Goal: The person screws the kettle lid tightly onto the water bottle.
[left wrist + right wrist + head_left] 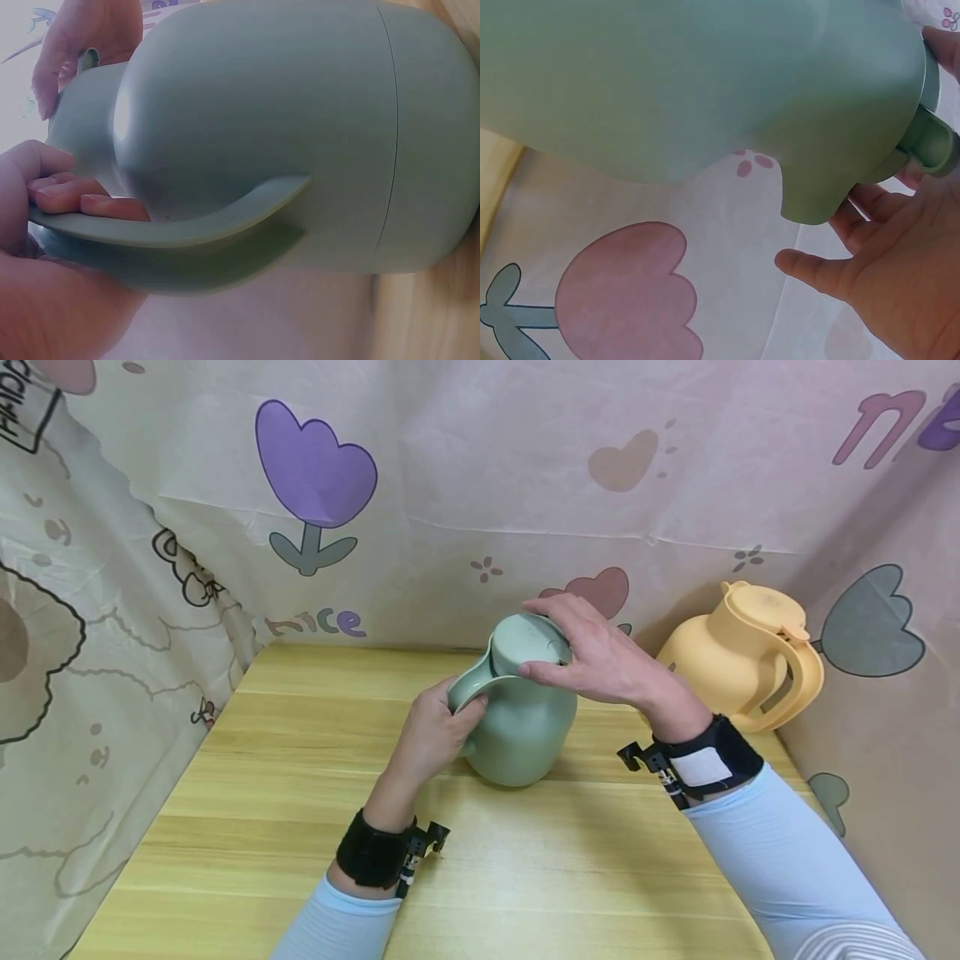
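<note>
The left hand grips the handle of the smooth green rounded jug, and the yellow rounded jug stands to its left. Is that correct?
No: the head view shows the yellow rounded jug to the right of the smooth green rounded jug, whose handle the left hand grips.

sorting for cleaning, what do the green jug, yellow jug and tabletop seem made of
Green jug: probably smooth plastic, satin finish, though coated metal is possible; soft highlights and a thin seam near its base. Yellow jug: likely plastic, matte-looking, with body and handle evenly coloured. Tabletop: wood or wood-look laminate, slightly glossy; grain streaks and a soft sheen show.
</note>
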### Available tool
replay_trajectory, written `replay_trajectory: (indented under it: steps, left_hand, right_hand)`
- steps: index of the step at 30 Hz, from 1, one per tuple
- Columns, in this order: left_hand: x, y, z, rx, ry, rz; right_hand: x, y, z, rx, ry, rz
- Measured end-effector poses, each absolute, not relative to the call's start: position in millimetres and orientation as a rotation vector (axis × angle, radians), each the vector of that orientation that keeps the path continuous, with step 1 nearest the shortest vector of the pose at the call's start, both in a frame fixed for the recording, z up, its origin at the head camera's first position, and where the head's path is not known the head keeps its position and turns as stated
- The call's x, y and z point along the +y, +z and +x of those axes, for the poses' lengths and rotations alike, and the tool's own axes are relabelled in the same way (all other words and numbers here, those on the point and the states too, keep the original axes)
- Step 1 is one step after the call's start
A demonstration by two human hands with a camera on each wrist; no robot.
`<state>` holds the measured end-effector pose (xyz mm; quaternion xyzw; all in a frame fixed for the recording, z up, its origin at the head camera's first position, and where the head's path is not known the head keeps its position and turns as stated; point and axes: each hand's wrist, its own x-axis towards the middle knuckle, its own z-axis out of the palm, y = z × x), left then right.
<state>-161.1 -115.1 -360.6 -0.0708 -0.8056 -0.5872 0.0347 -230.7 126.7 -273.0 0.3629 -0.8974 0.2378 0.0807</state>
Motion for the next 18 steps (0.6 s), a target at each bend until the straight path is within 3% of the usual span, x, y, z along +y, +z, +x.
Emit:
replay_trajectory:
  steps: [18]
  left_hand:
    - [-114.5,-360.3,-160.5,-2.458,-1.814,-0.226]
  right_hand:
    - [127.5,-268.0,-228.9,-2.753,0.743,1.058]
